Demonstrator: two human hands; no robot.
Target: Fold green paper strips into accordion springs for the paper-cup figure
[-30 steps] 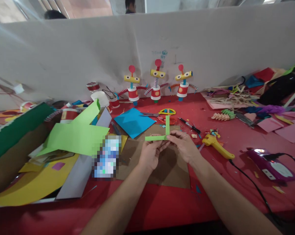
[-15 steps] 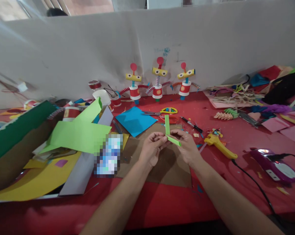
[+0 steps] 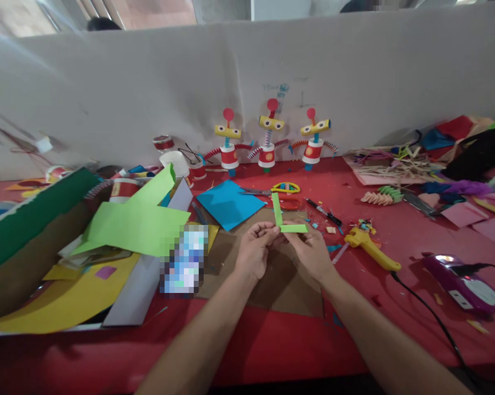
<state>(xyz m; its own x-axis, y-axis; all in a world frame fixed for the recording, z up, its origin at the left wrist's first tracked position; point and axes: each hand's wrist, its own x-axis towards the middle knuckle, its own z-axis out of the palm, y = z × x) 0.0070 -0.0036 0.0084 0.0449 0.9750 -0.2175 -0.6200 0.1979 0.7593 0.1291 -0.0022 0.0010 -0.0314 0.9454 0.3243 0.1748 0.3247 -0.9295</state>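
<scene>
Between my hands are green paper strips (image 3: 294, 228) meeting in an L, one arm pointing away from me and the other lying to the right. My left hand (image 3: 257, 249) pinches the corner where they meet. Thumb and fingers of my right hand (image 3: 309, 252) are closed on the strip on the right side. Both hands are above a brown cardboard sheet (image 3: 259, 285). Just beyond them lie scissors with yellow handles (image 3: 286, 188) and a blue paper square (image 3: 231, 204).
Three paper-cup robots (image 3: 267, 156) stand against the white board. A yellow glue gun (image 3: 373, 249) with a black cord and a purple power strip (image 3: 463, 282) lie on the right. At left, an open box (image 3: 127, 302) holds coloured paper, beside a pixelated phone (image 3: 185, 260).
The right-hand strip has swung up from slanting down to nearly level, and the far strip tilts slightly left. My right fingers have shifted below it. The camera view moved slightly.
</scene>
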